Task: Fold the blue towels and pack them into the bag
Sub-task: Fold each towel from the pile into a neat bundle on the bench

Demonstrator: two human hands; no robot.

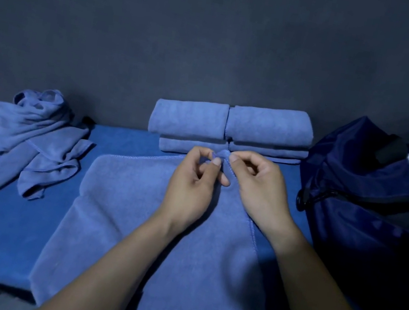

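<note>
One head-worn wide-angle view looks forward and down, close over the counter (7,229), its far edge at 12 o'clock.

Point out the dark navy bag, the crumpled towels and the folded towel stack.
dark navy fabric bag (354,165), head view, upper side panel
crumpled blue towels (30,129), head view, pile middle
folded blue towel stack (230,126), head view, top layer

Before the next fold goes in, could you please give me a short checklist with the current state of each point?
1. Both hands on the towel's far edge: left hand and right hand pinch the spread towel: ok.
2. Towel lies flat: mostly, far edge bunched: not ok.
3. Folded stack clear of the fold: ok.
4. Crumpled towels apart, at left: ok.
5. Bag open: cannot tell.
</note>
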